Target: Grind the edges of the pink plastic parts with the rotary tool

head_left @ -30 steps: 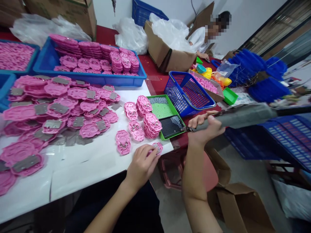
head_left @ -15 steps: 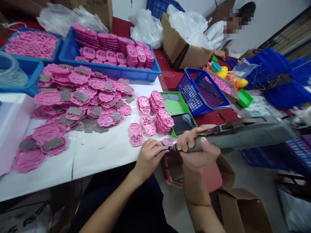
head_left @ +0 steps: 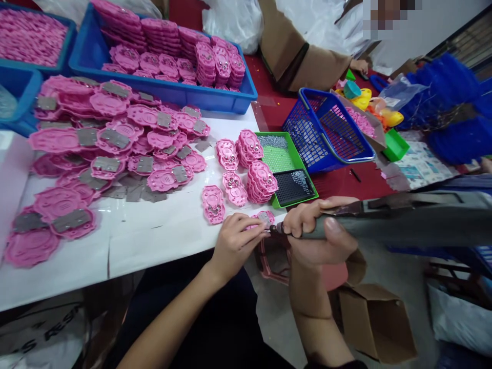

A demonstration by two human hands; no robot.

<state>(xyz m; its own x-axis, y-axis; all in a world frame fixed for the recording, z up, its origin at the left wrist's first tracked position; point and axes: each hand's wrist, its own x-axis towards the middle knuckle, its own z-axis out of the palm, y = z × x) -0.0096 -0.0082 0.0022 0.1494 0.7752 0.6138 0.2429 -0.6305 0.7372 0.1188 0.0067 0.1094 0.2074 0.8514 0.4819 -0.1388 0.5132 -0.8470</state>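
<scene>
My right hand (head_left: 321, 233) is wrapped round a grey electric screwdriver (head_left: 418, 218), held nearly level, its bit pointing left. The tip meets a pink plastic part (head_left: 266, 217) at the table's front edge. My left hand (head_left: 234, 241) has its fingers closed on that part beside the bit, covering much of it. A greyish plate shows on the part. Just beyond lie loose pink parts (head_left: 213, 205) with shiny round pieces and a stack of more (head_left: 262, 183). A green tray (head_left: 294, 146) of small screws, with a black perforated plate (head_left: 291, 186) inside, stands behind my right hand.
A large heap of pink parts with metal plates (head_left: 115, 136) covers the table's left. Behind it stands a blue bin (head_left: 161, 95) of stacked parts. A blue basket (head_left: 326, 133) is at the back right. Another person's hand (head_left: 359, 65) shows far off. A pink stool (head_left: 332, 277) is below.
The view has tilted, so the table's contents sit higher and the heap further left. Both hands keep their hold, the screwdriver tip still at the pink part.
</scene>
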